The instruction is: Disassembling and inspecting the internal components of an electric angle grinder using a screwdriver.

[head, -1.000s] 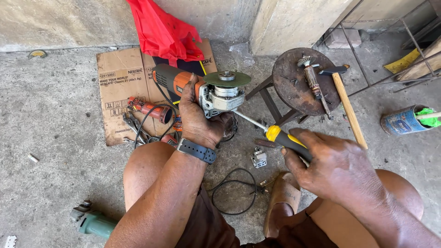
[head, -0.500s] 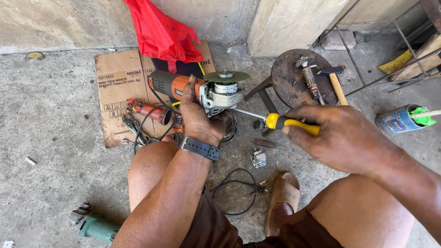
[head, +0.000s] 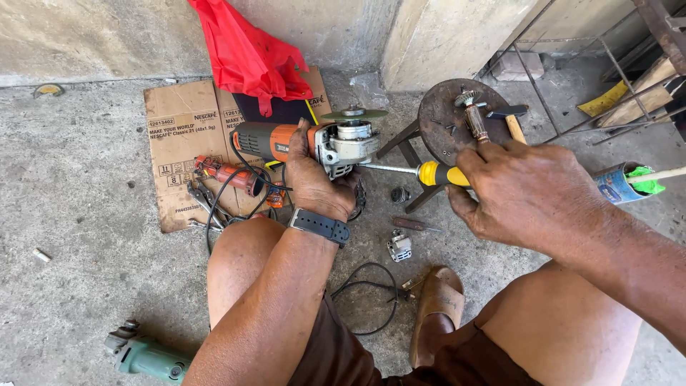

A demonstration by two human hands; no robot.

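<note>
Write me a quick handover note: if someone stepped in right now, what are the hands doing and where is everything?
Left hand: grips the orange and grey angle grinder by its body, disc up.
Right hand: holds the yellow-handled screwdriver, tip at the grinder's metal head.
Nearby: loose small parts on the concrete between the knees; a motor armature and a hammer lie on the round metal stool.
Done: cannot tell which screws are out.
Left: screwdriver work at the head appears unfinished.

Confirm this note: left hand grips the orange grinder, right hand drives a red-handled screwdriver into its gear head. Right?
Not quite. The head view shows the screwdriver handle is yellow and black, not red. The left hand does grip the orange grinder, and the right hand holds the screwdriver at its gear head.
</note>
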